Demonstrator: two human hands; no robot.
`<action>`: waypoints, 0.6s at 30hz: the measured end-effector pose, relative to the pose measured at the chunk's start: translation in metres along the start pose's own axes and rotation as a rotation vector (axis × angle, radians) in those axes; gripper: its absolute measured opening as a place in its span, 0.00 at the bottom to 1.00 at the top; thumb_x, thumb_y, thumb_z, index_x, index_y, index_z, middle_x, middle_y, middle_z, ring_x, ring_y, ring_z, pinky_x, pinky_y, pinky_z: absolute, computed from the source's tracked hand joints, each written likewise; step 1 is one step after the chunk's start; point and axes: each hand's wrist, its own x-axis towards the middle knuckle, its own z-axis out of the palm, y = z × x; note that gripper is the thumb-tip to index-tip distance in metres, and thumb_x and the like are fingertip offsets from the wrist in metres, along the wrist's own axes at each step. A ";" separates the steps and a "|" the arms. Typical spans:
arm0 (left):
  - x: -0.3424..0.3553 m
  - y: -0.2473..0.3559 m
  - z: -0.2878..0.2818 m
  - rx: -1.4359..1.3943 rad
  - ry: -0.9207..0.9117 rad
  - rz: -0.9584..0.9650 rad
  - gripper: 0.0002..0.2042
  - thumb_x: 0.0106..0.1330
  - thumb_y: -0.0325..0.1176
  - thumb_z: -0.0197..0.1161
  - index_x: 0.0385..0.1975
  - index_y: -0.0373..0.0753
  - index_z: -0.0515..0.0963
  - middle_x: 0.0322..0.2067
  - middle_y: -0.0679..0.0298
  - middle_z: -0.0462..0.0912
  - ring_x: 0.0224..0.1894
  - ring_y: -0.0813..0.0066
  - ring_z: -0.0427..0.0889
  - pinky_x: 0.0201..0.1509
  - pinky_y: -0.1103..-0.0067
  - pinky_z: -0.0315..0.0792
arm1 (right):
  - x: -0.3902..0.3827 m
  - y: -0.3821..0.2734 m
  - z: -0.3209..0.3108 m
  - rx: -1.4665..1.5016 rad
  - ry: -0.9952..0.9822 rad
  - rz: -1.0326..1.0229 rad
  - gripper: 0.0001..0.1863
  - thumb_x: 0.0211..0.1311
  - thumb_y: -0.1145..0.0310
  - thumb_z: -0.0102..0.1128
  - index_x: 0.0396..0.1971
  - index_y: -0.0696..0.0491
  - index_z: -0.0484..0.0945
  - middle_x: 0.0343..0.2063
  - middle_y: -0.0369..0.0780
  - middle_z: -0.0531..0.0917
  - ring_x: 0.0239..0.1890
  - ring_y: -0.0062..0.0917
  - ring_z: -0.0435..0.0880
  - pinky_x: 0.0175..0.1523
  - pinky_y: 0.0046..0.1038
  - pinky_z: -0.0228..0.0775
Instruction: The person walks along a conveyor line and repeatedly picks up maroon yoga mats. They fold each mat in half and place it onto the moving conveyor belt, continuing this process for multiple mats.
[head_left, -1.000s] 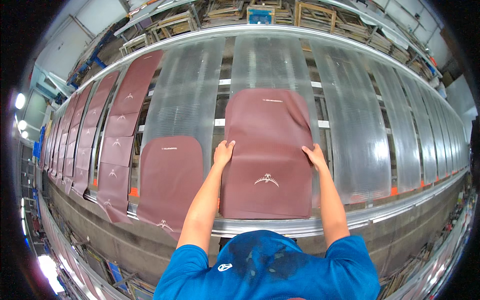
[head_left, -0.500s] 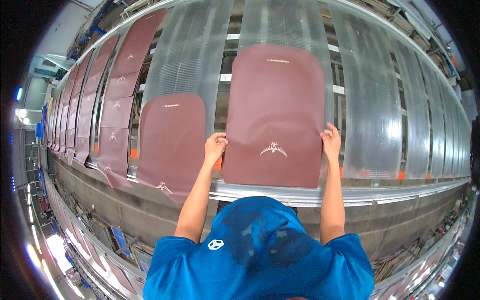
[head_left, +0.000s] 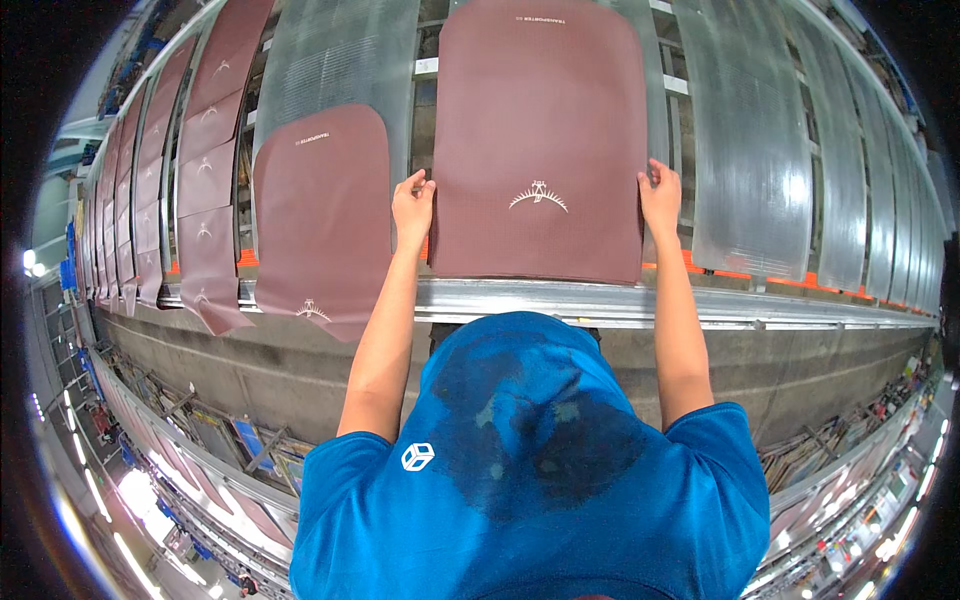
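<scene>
A large maroon fabric panel [head_left: 540, 120] with rounded far corners lies on a glassy clear board in front of me. It bears a pale winged emblem near its close end and small pale lettering at its far end. At its left edge my left hand [head_left: 413, 208] is closed, fingertips pinching the border. My right hand [head_left: 660, 198] does the same at the right edge, thumb and fingers at the border. The panel's near edge ends just short of a metal rail [head_left: 540, 291]. Left of it, a smaller maroon panel [head_left: 325, 210] droops over the rail.
Further left, overlapping maroon panels [head_left: 205, 165] cover several boards in a row. To the right stand bare clear boards [head_left: 745, 150] with gaps between them. An orange strip [head_left: 700, 268] runs along their near ends. Below the rail is a concrete floor [head_left: 800, 365].
The large panel's sagging bulge between my hands has flattened out, and its emblem now lies smooth. My hands remain at its side edges. The whole view has shifted, so the boards appear higher.
</scene>
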 end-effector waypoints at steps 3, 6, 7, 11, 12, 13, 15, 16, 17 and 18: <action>-0.011 0.002 0.004 -0.037 -0.029 -0.017 0.20 0.63 0.35 0.62 0.53 0.34 0.74 0.47 0.53 0.74 0.44 0.65 0.78 0.52 0.74 0.71 | -0.032 0.013 0.010 0.016 0.094 -0.043 0.28 0.55 0.64 0.64 0.55 0.57 0.69 0.51 0.50 0.72 0.57 0.41 0.68 0.60 0.39 0.61; -0.026 -0.007 0.008 -0.028 -0.112 0.043 0.38 0.57 0.43 0.68 0.66 0.37 0.58 0.61 0.45 0.63 0.63 0.51 0.64 0.65 0.68 0.60 | -0.073 -0.012 0.003 -0.025 0.057 -0.149 0.41 0.51 0.58 0.68 0.63 0.54 0.60 0.60 0.52 0.63 0.64 0.45 0.60 0.64 0.42 0.56; -0.032 0.004 0.003 0.070 -0.188 0.111 0.43 0.54 0.42 0.70 0.67 0.38 0.52 0.62 0.43 0.60 0.65 0.49 0.61 0.66 0.67 0.59 | -0.085 -0.025 -0.007 -0.060 0.030 -0.193 0.45 0.50 0.56 0.69 0.66 0.53 0.56 0.64 0.53 0.60 0.66 0.46 0.57 0.66 0.43 0.54; -0.077 0.041 -0.038 0.383 -0.497 0.248 0.60 0.43 0.36 0.77 0.70 0.44 0.35 0.65 0.36 0.49 0.67 0.42 0.55 0.68 0.63 0.57 | -0.129 -0.046 -0.046 -0.242 -0.312 -0.210 0.59 0.39 0.55 0.76 0.70 0.48 0.46 0.69 0.54 0.47 0.70 0.48 0.49 0.68 0.47 0.49; -0.081 0.040 -0.042 0.440 -0.569 0.250 0.63 0.41 0.34 0.79 0.70 0.46 0.32 0.65 0.35 0.48 0.67 0.40 0.55 0.67 0.62 0.58 | -0.137 -0.040 -0.048 -0.254 -0.323 -0.210 0.61 0.37 0.55 0.77 0.70 0.47 0.44 0.69 0.54 0.45 0.70 0.48 0.48 0.68 0.49 0.48; -0.086 0.038 -0.045 0.459 -0.585 0.231 0.62 0.40 0.32 0.78 0.70 0.47 0.33 0.64 0.36 0.50 0.66 0.41 0.57 0.67 0.62 0.60 | -0.142 -0.035 -0.047 -0.263 -0.349 -0.217 0.64 0.35 0.56 0.78 0.70 0.46 0.43 0.69 0.54 0.44 0.70 0.49 0.47 0.68 0.50 0.48; -0.094 0.034 -0.045 0.495 -0.615 0.195 0.62 0.39 0.28 0.77 0.71 0.49 0.34 0.61 0.39 0.55 0.63 0.43 0.61 0.65 0.63 0.63 | -0.148 -0.024 -0.044 -0.241 -0.313 -0.210 0.64 0.34 0.57 0.79 0.70 0.47 0.43 0.69 0.53 0.46 0.70 0.47 0.48 0.69 0.50 0.47; -0.093 0.033 -0.044 0.528 -0.599 0.205 0.62 0.40 0.27 0.77 0.71 0.50 0.34 0.60 0.39 0.57 0.62 0.42 0.63 0.64 0.63 0.64 | -0.146 -0.024 -0.042 -0.225 -0.289 -0.217 0.64 0.33 0.57 0.79 0.70 0.47 0.43 0.69 0.52 0.47 0.70 0.47 0.48 0.69 0.50 0.46; -0.093 0.032 -0.041 0.561 -0.582 0.214 0.61 0.40 0.26 0.76 0.71 0.51 0.34 0.59 0.39 0.58 0.60 0.42 0.64 0.62 0.63 0.66 | -0.145 -0.024 -0.042 -0.243 -0.293 -0.206 0.64 0.33 0.57 0.79 0.70 0.47 0.44 0.69 0.51 0.48 0.70 0.46 0.49 0.69 0.49 0.46; -0.092 0.032 -0.039 0.593 -0.565 0.223 0.61 0.40 0.25 0.76 0.71 0.51 0.35 0.57 0.40 0.59 0.59 0.42 0.65 0.61 0.63 0.67 | -0.144 -0.024 -0.041 -0.262 -0.296 -0.196 0.64 0.33 0.57 0.79 0.70 0.48 0.44 0.69 0.50 0.49 0.70 0.44 0.49 0.69 0.49 0.45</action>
